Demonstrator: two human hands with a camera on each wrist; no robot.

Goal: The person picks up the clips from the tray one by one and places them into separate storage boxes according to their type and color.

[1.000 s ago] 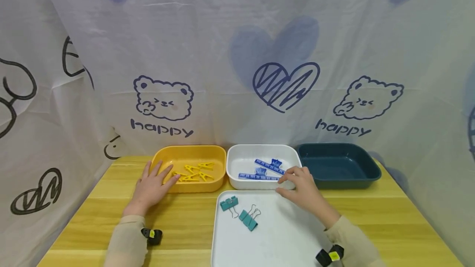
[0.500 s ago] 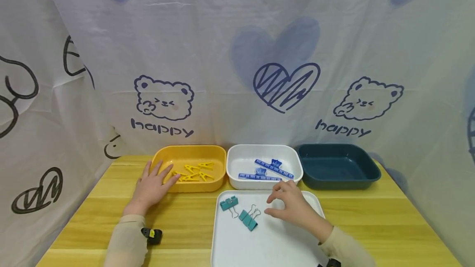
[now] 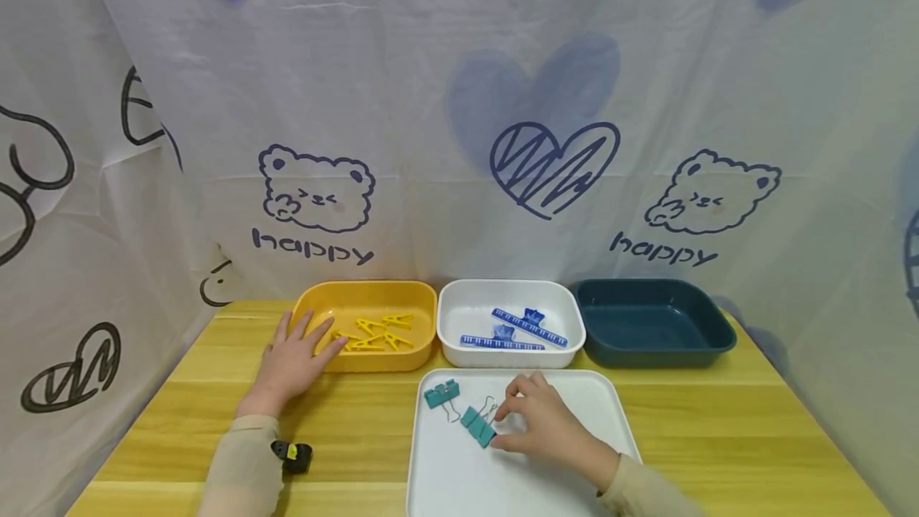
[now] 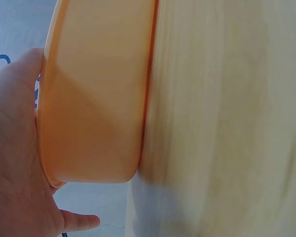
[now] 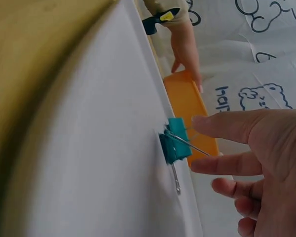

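My left hand point(image 3: 290, 365) rests over the left front corner of a yellow bin point(image 3: 388, 361), fingers spread and fairly straight on its rim. Several yellow clips point(image 3: 369, 327) lie inside that bin. Over a white tray point(image 3: 459, 481), my right hand point(image 3: 542, 425) reaches down to a teal binder clip point(image 3: 477, 426), thumb and index finger parted on either side of its near end. In the right wrist view the fingertips point(image 5: 201, 164) stand just short of gripping this binder clip point(image 5: 177, 140). A second teal binder clip point(image 3: 441, 394) lies at the tray's upper left.
Behind the tray stands a white bin point(image 3: 452, 357) holding two blue clips with piano-key rulers point(image 3: 502, 341). To its right is a dark teal bin point(image 3: 656, 353). All three bins line up before a printed curtain point(image 3: 431, 102) on the wooden table point(image 3: 747, 437).
My right hand has left the front of the white bin and come down and left over the tray to the nearer binder clip. My left hand has stayed where it was.
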